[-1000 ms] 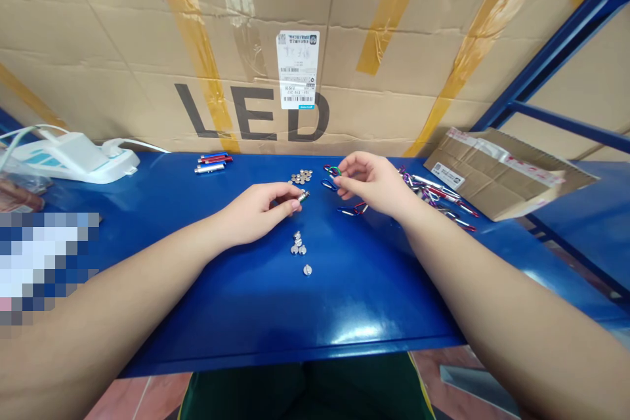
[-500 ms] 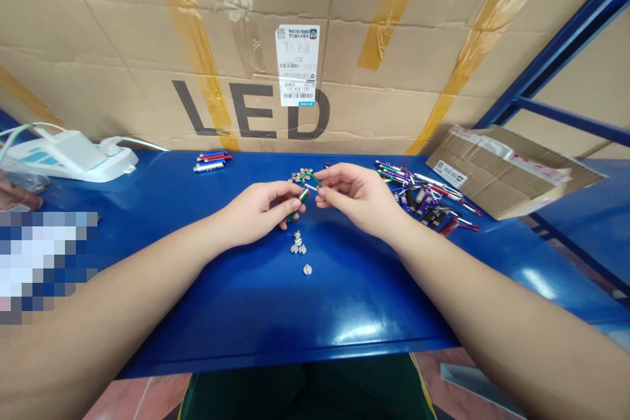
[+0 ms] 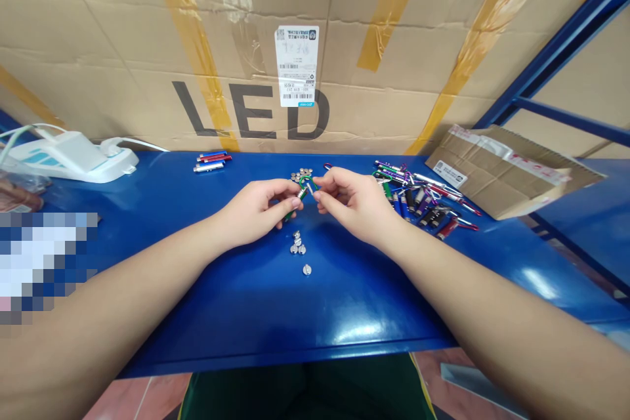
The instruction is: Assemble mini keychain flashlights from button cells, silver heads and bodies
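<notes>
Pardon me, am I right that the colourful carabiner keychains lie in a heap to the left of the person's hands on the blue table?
Not quite: the head view shows the heap of carabiner keychains to the right of the right hand, not the left. It does lie on the blue table.

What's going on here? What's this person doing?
A person is working at a blue metal table with their bare hands. Their left hand grips a small green keychain flashlight, while the fingers of their right hand pinch a green carabiner right beside it. Just beyond the hands lies a cluster of small metal discs, and to the right lies a heap of colored flashlights with clips.
</notes>
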A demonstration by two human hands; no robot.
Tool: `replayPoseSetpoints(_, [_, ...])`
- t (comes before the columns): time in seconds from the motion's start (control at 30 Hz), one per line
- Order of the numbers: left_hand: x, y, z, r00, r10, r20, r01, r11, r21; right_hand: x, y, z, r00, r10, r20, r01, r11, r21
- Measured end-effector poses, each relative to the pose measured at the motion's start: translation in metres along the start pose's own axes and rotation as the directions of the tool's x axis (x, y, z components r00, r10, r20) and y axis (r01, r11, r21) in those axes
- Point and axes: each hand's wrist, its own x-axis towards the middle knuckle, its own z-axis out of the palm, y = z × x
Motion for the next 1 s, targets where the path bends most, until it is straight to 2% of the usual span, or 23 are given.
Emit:
replayPoseSetpoints(0.17, [0.001,0.002,0.0,1.0,-0.015,-0.018,0.014,1.0,-0.008,0.002,-0.001,-0.002,1.0,-0.004,0.031,0.003,1.0,0.022])
replayPoseSetpoints(0.4, [0.003,0.004,-0.01,0.99,-0.004,-0.143,-0.002,0.999,-0.048,0.0,-0.003,-0.011,0.999,-0.012,-0.046,0.008,0.996,-0.086])
replayPoseSetpoints(0.5, [0.002,0.005,-0.011,0.991,0.006,-0.133,-0.009,1.0,-0.027,0.001,-0.006,-0.014,0.992,-0.014,-0.122,0.005,0.997,-0.075])
replayPoseSetpoints(0.6, [0.0,0.006,-0.01,0.996,0.025,-0.089,-0.025,1.0,-0.003,0.003,-0.01,-0.017,0.982,0.034,-0.185,-0.04,0.999,-0.029])
replayPoseSetpoints(0.67, [0.0,0.007,-0.009,0.998,0.032,-0.057,-0.031,0.999,0.021,0.004,-0.01,-0.017,0.984,0.091,-0.151,-0.082,0.994,0.067])
replayPoseSetpoints(0.77, [-0.001,0.006,-0.009,0.999,0.047,-0.023,-0.046,0.998,0.033,0.003,-0.008,-0.015,0.987,0.157,0.035,-0.161,0.967,0.196])
replayPoseSetpoints(0.87, [-0.002,0.003,-0.01,0.998,0.064,0.01,-0.064,0.997,0.046,0.003,-0.005,-0.016,0.971,0.155,0.182,-0.183,0.972,0.147])
replayPoseSetpoints(0.93, [-0.002,0.002,-0.01,0.996,0.079,0.039,-0.081,0.993,0.081,0.004,-0.004,-0.021,0.974,0.144,0.177,-0.16,0.983,0.084])
replayPoseSetpoints(1.0, [-0.002,0.002,-0.011,0.995,0.087,0.058,-0.094,0.987,0.127,0.008,-0.003,-0.031,0.983,0.152,0.098,-0.159,0.985,0.067])
